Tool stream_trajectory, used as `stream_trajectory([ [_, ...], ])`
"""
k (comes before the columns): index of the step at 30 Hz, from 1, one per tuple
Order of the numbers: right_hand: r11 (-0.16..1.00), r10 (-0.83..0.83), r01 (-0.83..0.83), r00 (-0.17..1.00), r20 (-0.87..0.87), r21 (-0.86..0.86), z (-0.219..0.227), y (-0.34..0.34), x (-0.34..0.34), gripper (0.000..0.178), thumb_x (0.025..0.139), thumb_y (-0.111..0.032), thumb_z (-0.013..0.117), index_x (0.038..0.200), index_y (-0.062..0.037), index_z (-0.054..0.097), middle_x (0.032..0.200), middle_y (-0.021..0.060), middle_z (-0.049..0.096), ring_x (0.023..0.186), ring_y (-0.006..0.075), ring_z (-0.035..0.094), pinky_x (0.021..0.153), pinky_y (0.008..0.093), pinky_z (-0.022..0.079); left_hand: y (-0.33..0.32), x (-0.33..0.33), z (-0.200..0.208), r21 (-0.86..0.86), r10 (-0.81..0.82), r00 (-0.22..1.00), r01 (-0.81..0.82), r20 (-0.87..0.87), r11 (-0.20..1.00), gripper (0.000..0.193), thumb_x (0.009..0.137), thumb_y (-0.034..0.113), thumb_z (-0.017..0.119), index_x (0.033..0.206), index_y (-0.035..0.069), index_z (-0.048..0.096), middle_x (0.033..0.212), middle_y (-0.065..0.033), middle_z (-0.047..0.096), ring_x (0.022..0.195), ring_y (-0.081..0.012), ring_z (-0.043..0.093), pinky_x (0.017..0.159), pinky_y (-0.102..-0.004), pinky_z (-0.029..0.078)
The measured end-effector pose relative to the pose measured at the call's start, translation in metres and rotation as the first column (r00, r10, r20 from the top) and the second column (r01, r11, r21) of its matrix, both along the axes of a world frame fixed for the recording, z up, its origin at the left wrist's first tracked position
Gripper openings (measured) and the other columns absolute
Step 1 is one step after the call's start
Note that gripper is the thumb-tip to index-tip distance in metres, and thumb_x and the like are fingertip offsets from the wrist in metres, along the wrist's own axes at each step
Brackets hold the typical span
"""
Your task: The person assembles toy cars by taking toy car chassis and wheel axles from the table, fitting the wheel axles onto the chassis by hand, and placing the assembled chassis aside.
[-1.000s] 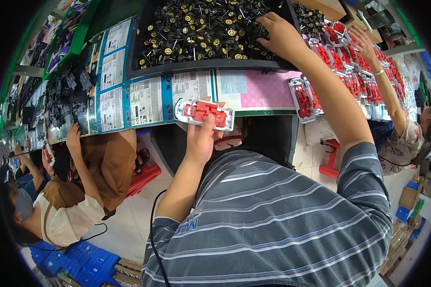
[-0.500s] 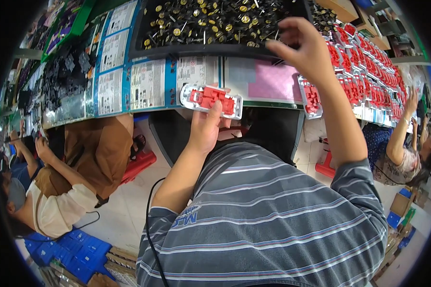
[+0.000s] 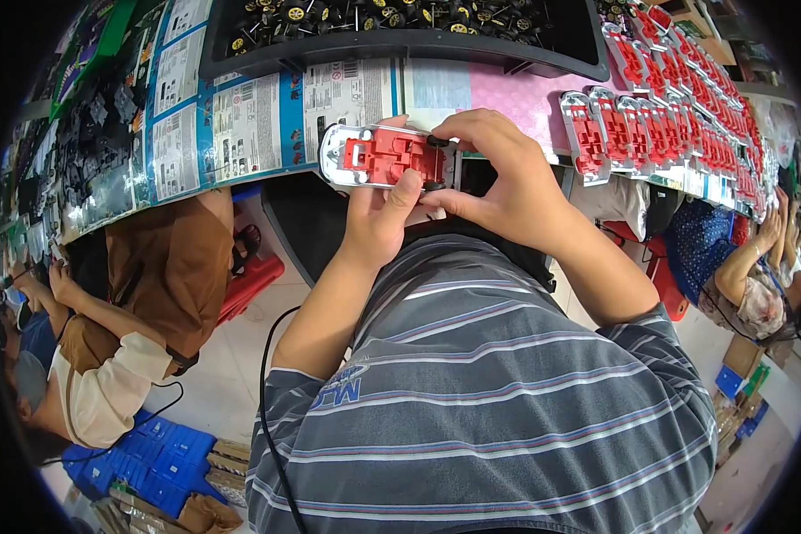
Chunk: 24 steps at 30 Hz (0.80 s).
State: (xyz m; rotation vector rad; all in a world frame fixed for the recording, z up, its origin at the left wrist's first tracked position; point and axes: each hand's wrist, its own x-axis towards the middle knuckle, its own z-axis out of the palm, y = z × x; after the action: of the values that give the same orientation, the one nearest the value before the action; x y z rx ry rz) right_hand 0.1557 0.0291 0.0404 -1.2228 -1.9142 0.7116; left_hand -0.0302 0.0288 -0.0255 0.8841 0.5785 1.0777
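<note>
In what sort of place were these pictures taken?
Probably a toy-assembly workshop: a black tray holds many small wheels, rows of near-identical red-and-white toy car bodies lie to the right, and another person sits nearby.

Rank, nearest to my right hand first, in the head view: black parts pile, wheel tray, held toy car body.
1. Held toy car body: just left of your right hand.
2. Wheel tray: ahead, near the top.
3. Black parts pile: far left.
</note>
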Motion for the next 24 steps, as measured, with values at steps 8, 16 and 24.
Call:
stream_trajectory([
  [8,0.998,0.043,-0.047,0.993,0.107,0.042,0.007,-0.001,0.000,0.059,0.069,-0.015,0.088,0.119,-0.0009,0.061,0.117,0.0150,0.064,0.103,0.0302,0.065,0.087,0.0368,0.055,-0.001,-0.002,0.002,-0.030,-0.006,1.000,0.007,0.021,1.000,0.066,0.101,0.031,0.059,0.152,0.003,0.027,0.132,-0.0119,0.053,0.116,-0.0187,0.058,0.092,-0.0324,0.053],
  [16,0.964,-0.252,0.240,0.963,0.099,0.118,0.037,0.008,0.044,0.048,0.073,-0.016,0.085,0.114,-0.0026,0.065,0.102,0.0102,0.066,0.085,0.0195,0.064,0.074,0.0311,0.053,0.000,-0.005,0.008,-0.110,-0.010,0.997,0.019,0.077,0.994,0.062,0.102,0.033,0.055,0.151,0.003,0.029,0.135,-0.0158,0.052,0.100,-0.0215,0.059,0.068,-0.0325,0.049],
  [24,0.841,-0.540,0.347,0.591,0.599,0.416,0.105,0.087,0.129,0.061,0.081,-0.023,0.080,0.131,0.0014,0.055,0.142,0.0231,0.048,0.128,0.0391,0.052,0.107,0.0437,0.044,0.010,-0.001,-0.006,-0.082,0.010,1.000,-0.009,0.006,0.997,0.059,0.103,0.033,0.053,0.148,0.002,0.032,0.125,-0.0131,0.056,0.095,-0.0192,0.059,0.067,-0.0319,0.049],
])
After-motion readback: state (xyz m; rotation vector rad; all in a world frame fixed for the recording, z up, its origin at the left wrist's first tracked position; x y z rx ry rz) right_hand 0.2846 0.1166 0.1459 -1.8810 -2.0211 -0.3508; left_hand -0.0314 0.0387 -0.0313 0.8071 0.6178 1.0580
